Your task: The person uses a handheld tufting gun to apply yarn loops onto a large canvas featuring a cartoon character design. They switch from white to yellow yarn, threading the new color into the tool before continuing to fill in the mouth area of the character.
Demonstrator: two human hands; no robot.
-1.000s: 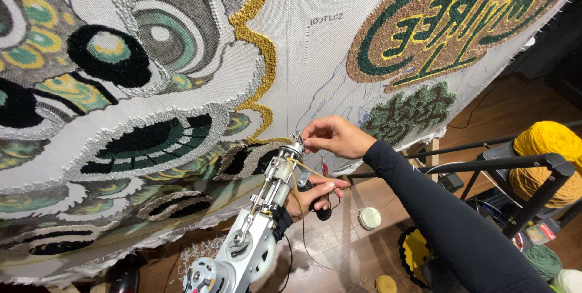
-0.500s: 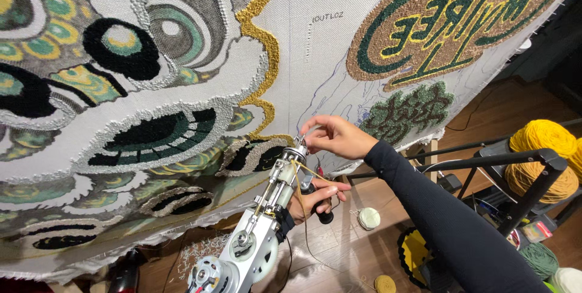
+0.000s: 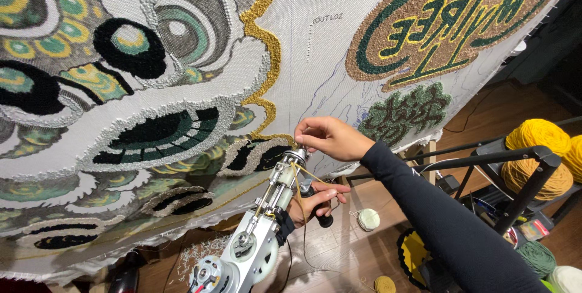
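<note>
The right hand (image 3: 330,137) pinches a strand of yellow yarn (image 3: 305,175) at the tip of the tufting gun (image 3: 257,238), which points up at the patterned rug cloth (image 3: 182,87), while the left hand (image 3: 312,199) below is closed around the gun's black handle (image 3: 321,214).

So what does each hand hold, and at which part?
Left hand holds the tufting gun at its black handle. Right hand pinches yellow yarn at the gun's tip.
</note>
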